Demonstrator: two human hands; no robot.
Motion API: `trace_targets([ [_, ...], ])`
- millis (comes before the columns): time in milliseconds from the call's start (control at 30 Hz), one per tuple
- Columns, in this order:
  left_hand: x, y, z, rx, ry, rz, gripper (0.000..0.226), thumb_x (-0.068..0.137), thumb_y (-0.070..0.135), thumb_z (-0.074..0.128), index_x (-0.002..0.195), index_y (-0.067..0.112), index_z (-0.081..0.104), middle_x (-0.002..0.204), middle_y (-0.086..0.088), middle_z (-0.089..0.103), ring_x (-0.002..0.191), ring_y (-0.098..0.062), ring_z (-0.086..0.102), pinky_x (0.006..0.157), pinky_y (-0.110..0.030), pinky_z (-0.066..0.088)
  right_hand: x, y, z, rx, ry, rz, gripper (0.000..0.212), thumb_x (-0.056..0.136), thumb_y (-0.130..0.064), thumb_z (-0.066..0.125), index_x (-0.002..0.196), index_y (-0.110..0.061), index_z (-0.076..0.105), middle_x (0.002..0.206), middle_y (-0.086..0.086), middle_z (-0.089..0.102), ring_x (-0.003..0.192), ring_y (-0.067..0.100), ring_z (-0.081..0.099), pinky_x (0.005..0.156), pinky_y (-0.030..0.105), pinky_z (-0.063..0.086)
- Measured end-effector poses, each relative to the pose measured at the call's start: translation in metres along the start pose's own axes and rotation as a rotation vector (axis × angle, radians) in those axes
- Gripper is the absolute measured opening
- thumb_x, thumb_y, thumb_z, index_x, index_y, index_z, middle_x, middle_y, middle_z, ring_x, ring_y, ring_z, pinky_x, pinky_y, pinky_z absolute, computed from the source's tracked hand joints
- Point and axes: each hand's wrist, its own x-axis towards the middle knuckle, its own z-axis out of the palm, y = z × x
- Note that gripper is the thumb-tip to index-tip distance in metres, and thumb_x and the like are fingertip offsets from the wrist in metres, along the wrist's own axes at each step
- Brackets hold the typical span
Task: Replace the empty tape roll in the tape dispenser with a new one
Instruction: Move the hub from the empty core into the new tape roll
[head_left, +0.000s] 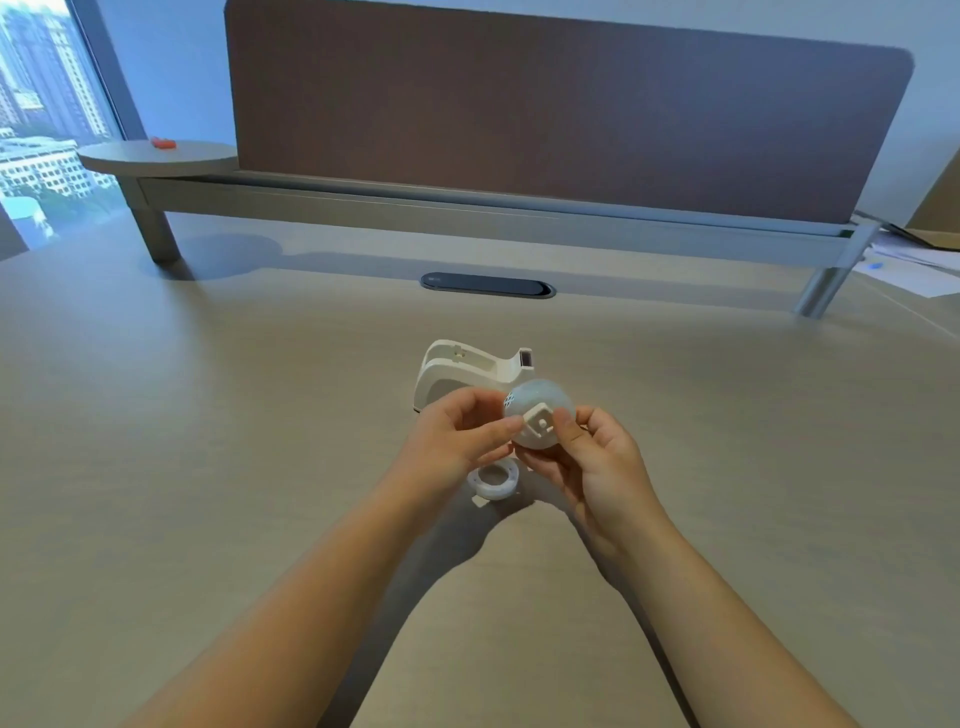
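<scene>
Left hand (457, 434): hovering above the desk, its fingers (501, 427) curling in, the tips touching the left edge of the roll and pinching it against the thumb.
Right hand (589, 457): gripping the roll from the right and from beneath, thumb pressing on the white hub at the roll's face, the other fingers wrapping behind.
Roll (540, 410): a pale, translucent tape roll being held in the air between both hands, just in front of the dispenser; a white square hub (540, 425) is sitting in its centre, facing the camera.
Dispenser (470, 371): white, standing upright on the desk just behind the hands, its cradle showing open, the cutter end pointing right.
Ring (493, 480): a small white ring lying flat on the desk below the hands, partly hidden by the left wrist; whether it is the spent core I cannot tell.
Desk (208, 415): a light wood-grain top carrying the dispenser and ring.
Divider (519, 114): a brown panel standing along the far edge.
</scene>
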Motion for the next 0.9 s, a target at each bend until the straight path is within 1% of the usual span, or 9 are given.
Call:
trace_targets([
  [167, -0.003, 0.005, -0.003, 0.155, 0.03, 0.063, 0.009, 0.078, 0.01, 0.059, 0.084, 0.014, 0.063, 0.081, -0.001, 0.066, 0.077, -0.013, 0.063, 0.071, -0.019, 0.053, 0.0, -0.002, -0.001, 0.071, -0.04, 0.043, 0.008, 0.083, -0.018, 0.052, 0.083, -0.011, 0.057, 0.081, 0.008, 0.069, 0.068, 0.014, 0.07, 0.062, 0.021, 0.059],
  [267, -0.002, 0.007, -0.007, 0.189, 0.027, 0.053, 0.012, 0.079, 0.012, 0.058, 0.09, 0.016, 0.063, 0.084, 0.001, 0.065, 0.079, -0.011, 0.062, 0.07, -0.017, 0.052, -0.002, -0.002, 0.0, -0.007, -0.019, -0.044, 0.002, 0.079, -0.015, 0.058, 0.078, -0.016, 0.059, 0.077, 0.003, 0.068, 0.067, 0.011, 0.069, 0.059, 0.021, 0.057],
  [367, -0.002, 0.008, -0.013, 0.167, 0.031, -0.038, 0.026, 0.081, 0.018, 0.056, 0.106, 0.008, 0.057, 0.089, -0.002, 0.063, 0.073, -0.011, 0.062, 0.063, -0.013, 0.053, -0.006, -0.001, 0.004, -0.214, 0.034, -0.21, 0.012, 0.077, -0.011, 0.063, 0.073, -0.02, 0.056, 0.074, -0.002, 0.064, 0.067, 0.008, 0.065, 0.053, 0.012, 0.051],
  [467, -0.005, 0.01, -0.018, 0.138, -0.008, -0.089, 0.015, 0.081, 0.016, 0.055, 0.096, 0.014, 0.058, 0.091, -0.005, 0.063, 0.075, -0.014, 0.063, 0.064, -0.015, 0.055, -0.008, -0.001, 0.007, -0.409, 0.04, -0.334, 0.018, 0.077, -0.011, 0.063, 0.072, -0.024, 0.052, 0.074, -0.006, 0.059, 0.066, 0.001, 0.061, 0.053, 0.006, 0.048],
  [567, -0.006, 0.012, -0.022, 0.207, -0.044, -0.046, 0.018, 0.08, 0.01, 0.056, 0.096, 0.019, 0.057, 0.088, -0.005, 0.06, 0.076, -0.013, 0.061, 0.067, -0.015, 0.054, -0.006, 0.0, 0.009, -0.331, 0.02, -0.294, 0.014, 0.078, -0.013, 0.061, 0.071, -0.021, 0.052, 0.074, -0.001, 0.06, 0.062, -0.001, 0.062, 0.057, 0.011, 0.053],
  [667, -0.003, 0.017, -0.027, 0.291, 0.011, 0.018, 0.011, 0.082, 0.011, 0.054, 0.087, 0.019, 0.059, 0.079, -0.002, 0.058, 0.07, -0.01, 0.055, 0.062, -0.013, 0.05, 0.0, -0.001, 0.015, -0.265, -0.026, -0.221, 0.013, 0.081, -0.012, 0.058, 0.071, -0.019, 0.053, 0.072, 0.002, 0.061, 0.065, 0.01, 0.063, 0.058, 0.017, 0.054],
  [733, 0.003, 0.021, -0.033, 0.318, 0.057, 0.06, 0.012, 0.082, 0.009, 0.053, 0.077, 0.019, 0.058, 0.075, -0.002, 0.058, 0.07, -0.013, 0.053, 0.065, -0.017, 0.048, 0.006, -0.001, 0.021, -0.313, -0.045, -0.225, 0.014, 0.083, -0.011, 0.057, 0.072, -0.02, 0.055, 0.073, 0.0, 0.061, 0.069, 0.012, 0.059, 0.057, 0.015, 0.052],
  [833, 0.019, 0.028, -0.047, 0.401, 0.148, 0.131, 0.015, 0.082, 0.009, 0.053, 0.073, 0.021, 0.055, 0.075, -0.002, 0.058, 0.074, -0.017, 0.054, 0.072, -0.028, 0.046, 0.021, -0.002, 0.028, -0.416, 0.015, -0.267, 0.018, 0.084, -0.013, 0.056, 0.074, -0.028, 0.054, 0.08, -0.006, 0.058, 0.077, 0.011, 0.055, 0.057, 0.015, 0.047],
  [900, 0.031, 0.033, -0.057, 0.506, 0.219, 0.185, 0.01, 0.082, 0.012, 0.054, 0.075, 0.019, 0.055, 0.075, 0.002, 0.056, 0.072, -0.013, 0.053, 0.07, -0.026, 0.044, 0.034, -0.004, 0.03, -0.535, 0.081, -0.313, 0.013, 0.084, -0.016, 0.056, 0.08, -0.028, 0.052, 0.091, -0.005, 0.054, 0.087, 0.015, 0.05, 0.056, 0.01, 0.044],
])
